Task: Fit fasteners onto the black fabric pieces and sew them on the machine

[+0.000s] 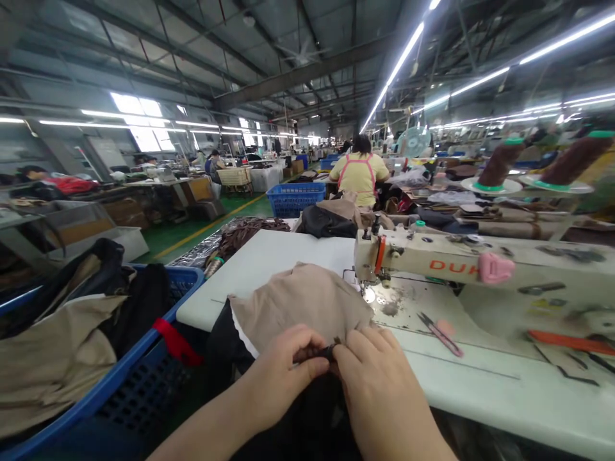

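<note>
Strip lights (398,67) are running in long bright lines beneath the workshop roof, and ahead of me a person in a yellow top (358,173) is sitting facing away. Nearer, a sewing machine (413,256) is standing on a pale table (519,397). Beige cloth (307,294) is lying bunched across the table's near edge, just left of the needle area, with black fabric (225,333) hanging below its white-edged left side. Along the near side both hands are meeting: the left hand's (283,371) grip is pinching a small dark fold (324,352) between thumb and fingers, and the right hand's (375,371) grip is curling tightly over the other end, though its fingertips are hidden, so I can't be sure which piece the fold belongs to. Pink-handled snips (442,336) are lying farther right. Beside the table a blue basket (185,282) is holding heaped garments (62,352), a red strip (177,342) dangling from its rim.
</note>
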The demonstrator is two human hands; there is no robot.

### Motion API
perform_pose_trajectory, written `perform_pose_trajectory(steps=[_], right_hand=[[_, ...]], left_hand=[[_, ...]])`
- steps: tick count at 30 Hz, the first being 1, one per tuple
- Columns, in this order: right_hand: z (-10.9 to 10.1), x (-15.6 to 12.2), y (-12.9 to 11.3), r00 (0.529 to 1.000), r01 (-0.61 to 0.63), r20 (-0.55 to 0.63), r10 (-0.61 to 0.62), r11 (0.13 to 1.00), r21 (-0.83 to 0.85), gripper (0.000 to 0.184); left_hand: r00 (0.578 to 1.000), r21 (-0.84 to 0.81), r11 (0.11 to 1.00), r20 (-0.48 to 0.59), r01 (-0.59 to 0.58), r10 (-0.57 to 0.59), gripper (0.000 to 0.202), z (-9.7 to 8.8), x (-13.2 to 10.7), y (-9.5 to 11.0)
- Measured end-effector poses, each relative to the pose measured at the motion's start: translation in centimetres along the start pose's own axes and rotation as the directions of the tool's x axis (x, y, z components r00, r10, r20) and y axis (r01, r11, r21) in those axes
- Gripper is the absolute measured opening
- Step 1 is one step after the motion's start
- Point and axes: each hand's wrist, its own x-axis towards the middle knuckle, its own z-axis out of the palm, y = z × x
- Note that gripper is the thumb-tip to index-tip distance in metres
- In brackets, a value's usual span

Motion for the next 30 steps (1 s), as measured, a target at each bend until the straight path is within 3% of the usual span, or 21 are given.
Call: perform_pose_trajectory(steps=[4, 8, 14, 18, 23, 26, 30], right_hand=[[0.0, 0.1, 0.0, 0.997, -0.031, 0.069, 0.029, 0.999, 0.017, 0.018], [0.1, -0.4, 0.1, 0.976, -0.195, 0.136, 0.172, 0.965, 0.177, 0.013], [0.8, -1.3, -0.2, 0.926, -0.374, 0.182, 0.33, 0.755, 0.539, 0.015], [1.5, -1.6, -0.5, 0.879, -0.441, 0.172, 0.446, 0.62, 0.649, 0.016], [2.6, -1.9, -0.2, 0.801, -0.546, 0.311, 0.511, 0.414, 0.728, 0.012], [3.1, -1.9, 0.1, 0.79, -0.557, 0.337, 0.512, 0.371, 0.743, 0.013], [3.5, -1.8, 0.3, 0.802, -0.537, 0.305, 0.513, 0.396, 0.745, 0.015]], left_hand=[[0.997, -0.069, 0.995, -0.033, 0.071, -0.073, 0.016, 0.2, 0.0, -0.2], [0.996, -0.086, 0.993, -0.04, 0.078, -0.082, 0.015, 0.1, -0.2, -0.5], [0.989, 0.023, 0.999, -0.143, -0.026, 0.029, 0.011, 0.3, -0.8, -0.8], [0.981, 0.042, 0.998, -0.187, -0.037, 0.045, 0.013, 0.3, -1.1, -1.3], [0.973, 0.019, 1.0, -0.228, -0.021, 0.025, 0.014, 0.1, -1.3, -1.7], [0.968, 0.028, 1.0, -0.25, -0.01, 0.017, 0.013, 0.0, -1.4, -1.9], [0.962, 0.014, 1.0, -0.274, 0.003, 0.001, 0.015, 0.0, -1.5, -2.2]])
